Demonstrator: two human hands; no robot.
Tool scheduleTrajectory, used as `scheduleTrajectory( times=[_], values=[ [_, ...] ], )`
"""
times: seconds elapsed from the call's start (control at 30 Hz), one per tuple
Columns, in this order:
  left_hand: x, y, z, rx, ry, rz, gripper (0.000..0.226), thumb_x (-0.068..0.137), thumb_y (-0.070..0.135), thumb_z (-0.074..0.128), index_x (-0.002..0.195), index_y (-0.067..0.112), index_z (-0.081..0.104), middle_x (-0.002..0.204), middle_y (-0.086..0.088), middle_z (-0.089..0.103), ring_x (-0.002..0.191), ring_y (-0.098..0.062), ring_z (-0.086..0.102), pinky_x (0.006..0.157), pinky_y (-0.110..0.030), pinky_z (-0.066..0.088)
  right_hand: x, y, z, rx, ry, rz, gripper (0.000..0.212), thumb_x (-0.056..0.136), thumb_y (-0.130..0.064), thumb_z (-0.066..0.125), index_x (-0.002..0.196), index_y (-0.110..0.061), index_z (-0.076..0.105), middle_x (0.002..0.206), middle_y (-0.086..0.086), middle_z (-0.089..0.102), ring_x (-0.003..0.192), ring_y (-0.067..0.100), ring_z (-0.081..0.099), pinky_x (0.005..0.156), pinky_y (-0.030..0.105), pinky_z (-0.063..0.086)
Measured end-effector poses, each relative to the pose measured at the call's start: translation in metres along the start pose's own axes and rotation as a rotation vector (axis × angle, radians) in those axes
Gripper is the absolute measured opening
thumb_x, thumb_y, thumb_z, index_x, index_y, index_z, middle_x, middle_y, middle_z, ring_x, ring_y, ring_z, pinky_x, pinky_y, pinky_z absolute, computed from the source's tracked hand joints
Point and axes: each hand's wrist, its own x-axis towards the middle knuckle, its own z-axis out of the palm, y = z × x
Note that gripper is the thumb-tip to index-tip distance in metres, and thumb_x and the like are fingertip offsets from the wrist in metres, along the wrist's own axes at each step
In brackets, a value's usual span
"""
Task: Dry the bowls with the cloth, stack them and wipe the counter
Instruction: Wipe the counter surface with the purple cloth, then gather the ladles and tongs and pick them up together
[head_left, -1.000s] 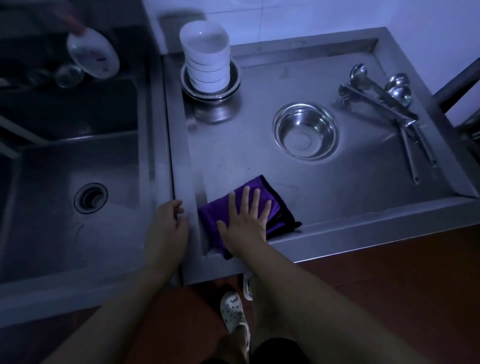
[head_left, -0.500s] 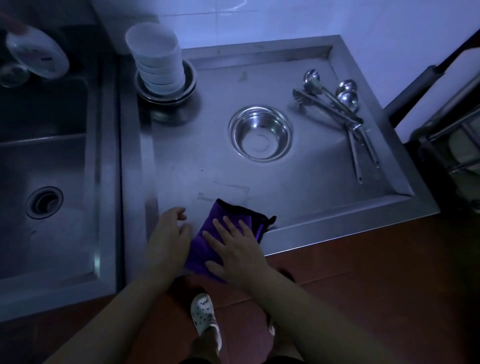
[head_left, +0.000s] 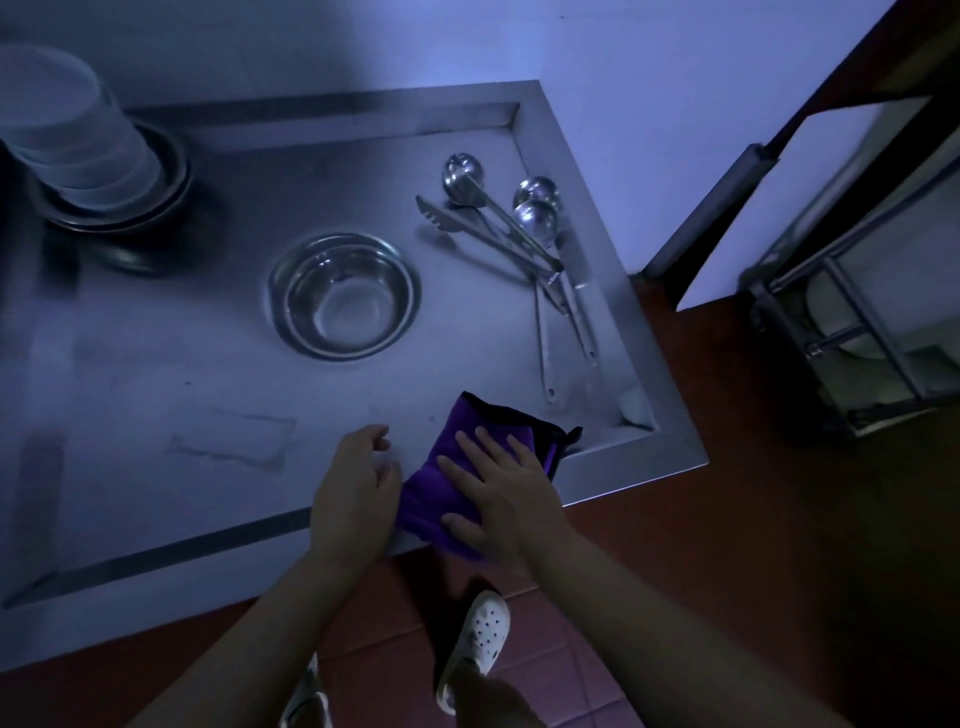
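Your right hand (head_left: 501, 491) is pressing flat on the purple cloth (head_left: 441, 499) at the desk (head_left: 156, 415) edge; your left hand (head_left: 353, 488) is resting beside it, fingers loose, holding nothing.

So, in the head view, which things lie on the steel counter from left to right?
Stack of white bowls → lone steel bowl → ladles and tongs. The purple cloth overlaps these, so it is omitted.

Single head-worn view, wide-angle. Looks steeply down and forward from above the near edge of the dull stainless-steel desk (head_left: 156, 395). Close in. The red tiled floor (head_left: 727, 571) shows below, the pale wall (head_left: 649, 78) above.
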Motion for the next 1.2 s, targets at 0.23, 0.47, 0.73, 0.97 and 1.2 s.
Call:
scheduleTrajectory(
  times=[0.23, 0.47, 0.73, 0.97, 1.2],
  values=[
    [0.001, 0.049, 0.043, 0.012, -0.008, 0.008, 0.042, 0.087, 0.008, 0.055, 0.127, 0.016, 0.049, 0.117, 0.0, 0.056, 0.084, -0.018, 0.054, 0.075, -0.027, 0.038, -0.03, 0.084, -0.016, -0.046, -0.023, 0.064, 0.069, 0.088, -0.062, 0.03, 0.148, -0.03, 0.024, 0.158, 0.003, 0.015, 0.145, 0.022, 0.011, 0.115, 0.042, 0.004],
    [0.017, 0.072, 0.054, 0.078, -0.046, 0.019, 0.042, 0.088, 0.01, 0.052, 0.129, 0.02, 0.05, 0.119, -0.002, 0.055, 0.083, -0.016, 0.055, 0.071, -0.027, 0.041, -0.011, 0.115, -0.022, -0.026, -0.041, 0.165, 0.079, 0.081, -0.068, 0.005, 0.15, -0.031, 0.007, 0.159, -0.002, -0.002, 0.146, 0.018, -0.006, 0.114, 0.038, -0.01],
    [0.089, 0.1, 0.058, 0.083, -0.096, 0.028, 0.04, 0.091, 0.014, 0.049, 0.13, 0.022, 0.047, 0.123, 0.0, 0.052, 0.094, -0.018, 0.057, 0.077, -0.03, 0.045, 0.024, 0.14, -0.034, -0.024, -0.061, 0.157, 0.069, 0.09, -0.054, 0.026, 0.151, -0.03, 0.004, 0.159, -0.001, -0.004, 0.145, 0.02, -0.01, 0.109, 0.038, -0.02],
    [0.18, 0.136, 0.065, 0.081, -0.064, 0.001, 0.034, 0.094, 0.026, 0.046, 0.127, 0.022, 0.053, 0.123, -0.002, 0.055, 0.107, -0.018, 0.055, 0.087, -0.033, 0.046, 0.053, 0.151, -0.057, 0.014, -0.103, 0.122, 0.068, 0.09, -0.053, 0.034, 0.15, -0.03, 0.014, 0.158, -0.001, 0.004, 0.146, 0.025, 0.0, 0.112, 0.049, -0.007],
    [0.244, 0.161, 0.084, 0.113, -0.038, -0.11, 0.044, 0.082, 0.052, 0.052, 0.103, 0.016, 0.065, 0.101, -0.004, 0.064, 0.098, -0.023, 0.056, 0.085, -0.036, 0.047, 0.094, 0.151, -0.096, 0.168, 0.395, 0.214, 0.023, 0.086, -0.037, 0.053, 0.09, -0.021, 0.069, 0.097, 0.001, 0.066, 0.082, 0.022, 0.061, 0.069, 0.035, 0.05]
  ],
)
